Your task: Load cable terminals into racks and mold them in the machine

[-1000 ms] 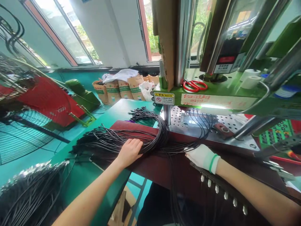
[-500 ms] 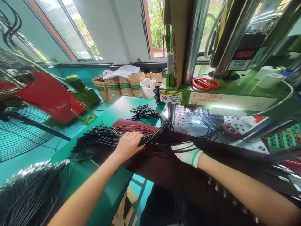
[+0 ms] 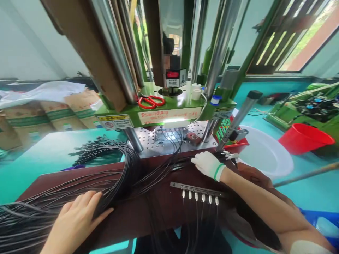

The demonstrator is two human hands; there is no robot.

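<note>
The bare left hand point(image 3: 75, 220) lies open, unclenched, on a bundle of black cables point(image 3: 116, 176) along the dark red board's point(image 3: 127, 225) edge; the gloved right hand point(image 3: 208, 165) reaches forward beside the perforated steel plate point(image 3: 148, 141), its grip unclear.

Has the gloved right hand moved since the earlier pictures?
Yes: the gloved right hand moved rightward, now by the right end of the perforated steel press plate, earlier nearer its left end.

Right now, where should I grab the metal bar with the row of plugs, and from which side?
Probably grip the metal bar at its bare left end, from above: plugs and cables fill its near side, and the gloved right hand sits beyond.
</note>
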